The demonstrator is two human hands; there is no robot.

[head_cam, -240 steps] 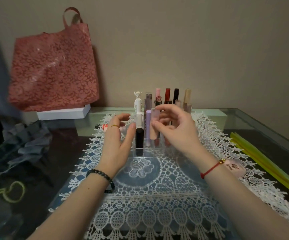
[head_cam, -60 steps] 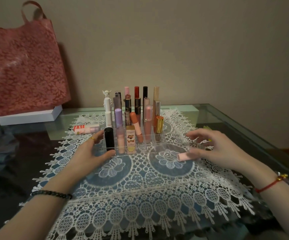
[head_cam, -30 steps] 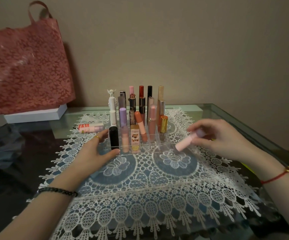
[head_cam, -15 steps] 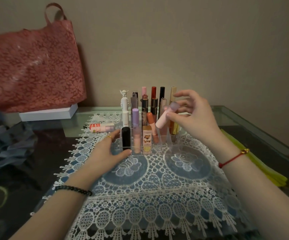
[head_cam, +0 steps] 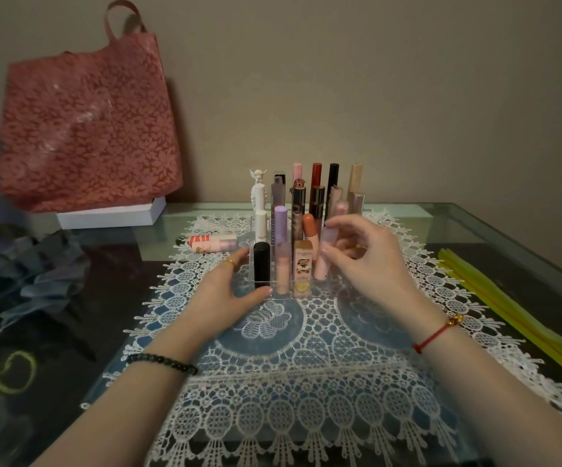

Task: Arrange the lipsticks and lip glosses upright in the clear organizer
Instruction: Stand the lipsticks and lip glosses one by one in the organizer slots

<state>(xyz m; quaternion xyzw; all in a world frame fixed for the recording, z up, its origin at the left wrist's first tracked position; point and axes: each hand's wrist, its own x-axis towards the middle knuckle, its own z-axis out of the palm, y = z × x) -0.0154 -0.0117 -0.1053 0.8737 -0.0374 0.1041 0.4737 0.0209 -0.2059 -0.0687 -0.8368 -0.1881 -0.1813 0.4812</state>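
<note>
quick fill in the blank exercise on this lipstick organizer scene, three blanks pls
1. The right hand pinches a lip gloss that is pale ___.
2. The lipstick in the front-left slot of the clear organizer is ___.
3. The red-striped tube lies flat on the lace mat, on the organizer's ___ side.
Missing words: pink; black; left.

A plain beige wall [head_cam: 407, 79] rises behind the glass tabletop [head_cam: 508, 230], dimly lit, a red floral tote bag [head_cam: 84, 129] propped at the left.
</note>
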